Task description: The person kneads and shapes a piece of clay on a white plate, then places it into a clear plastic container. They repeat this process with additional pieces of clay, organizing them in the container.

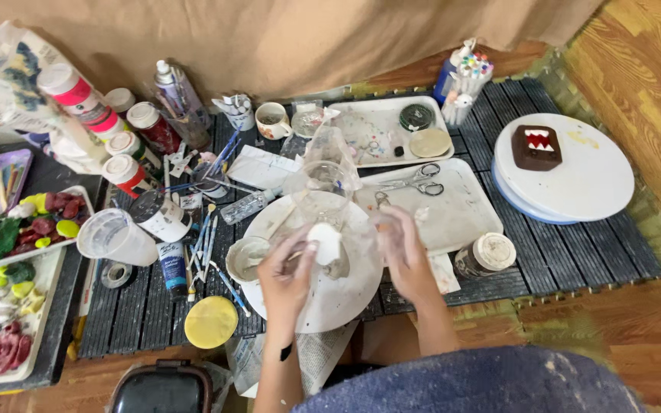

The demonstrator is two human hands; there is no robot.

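Left hand: fingers pinched on the white lump, at its fingertips.
Right hand: fingers spread, empty, just right of it.
Below: white plate.

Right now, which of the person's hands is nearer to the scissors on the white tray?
The right. The right hand is just below the scissors, beside the tray; the left hand is farther away, holding a white lump over the round white board.
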